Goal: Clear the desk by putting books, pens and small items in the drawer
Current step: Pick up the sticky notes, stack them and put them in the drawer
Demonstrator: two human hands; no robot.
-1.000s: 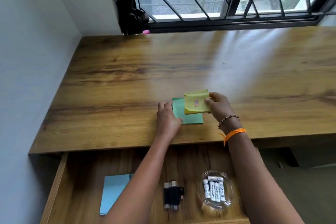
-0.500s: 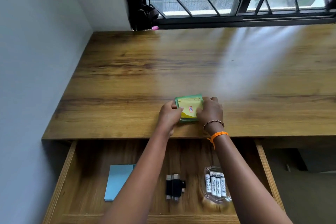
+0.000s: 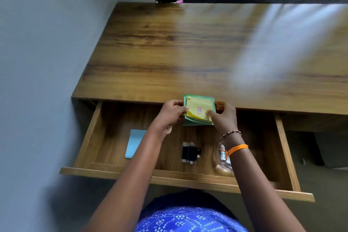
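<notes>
Both hands hold a small stack of paper pads at the desk's front edge, above the open drawer (image 3: 95, 124). The left hand (image 3: 170, 116) grips the stack's left side, fingers curled round its edge; the right hand (image 3: 223, 117) grips the right side, thumb pressing on top. The stack is a yellow pad (image 3: 198, 108) lying on a larger green pad (image 3: 188, 121), the yellow one bearing a small red-and-white label near the right thumb. Its far part overlaps the desk (image 3: 188, 43); its near part hangs over the drawer's back.

The drawer holds three things — all nearer the person than the hands. Below and left of the left hand, partly hidden by the left forearm, lies a light blue notepad (image 3: 134, 143) flat on the drawer floor. Between the two forearms sits a cluster of small black items (image 3: 190, 152), too blurred to name. Under the right wrist a clear dish (image 3: 224, 167) holds white batteries (image 3: 223, 153), mostly covered by the arm, which wears a bead bracelet and an orange band.
</notes>
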